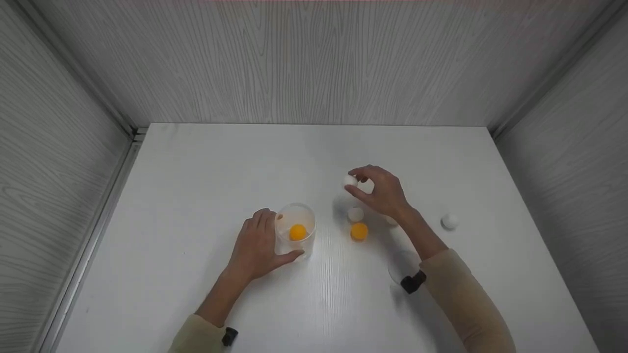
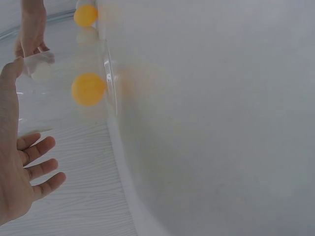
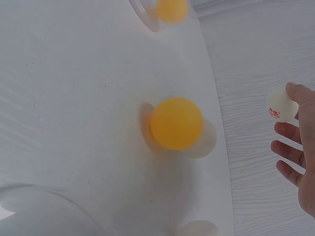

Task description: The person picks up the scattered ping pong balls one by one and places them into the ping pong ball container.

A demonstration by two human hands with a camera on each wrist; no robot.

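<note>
Currently the right hand (image 1: 385, 192) pinches a small white plastic ball (image 1: 350, 181) at the table's twelve o'clock; the left hand (image 1: 257, 243) cups the clear plastic cup (image 1: 296, 229). Holding that cup steady and carrying the ball level would likely help.

We see a plain test booth, like a lab: a bare white table (image 1: 196, 196) boxed in by grey wood-look walls (image 1: 314, 59), with small balls on it.

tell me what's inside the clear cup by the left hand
One orange ball sits inside the clear cup. The left hand covers part of the cup's near side, so that part is hidden.
</note>
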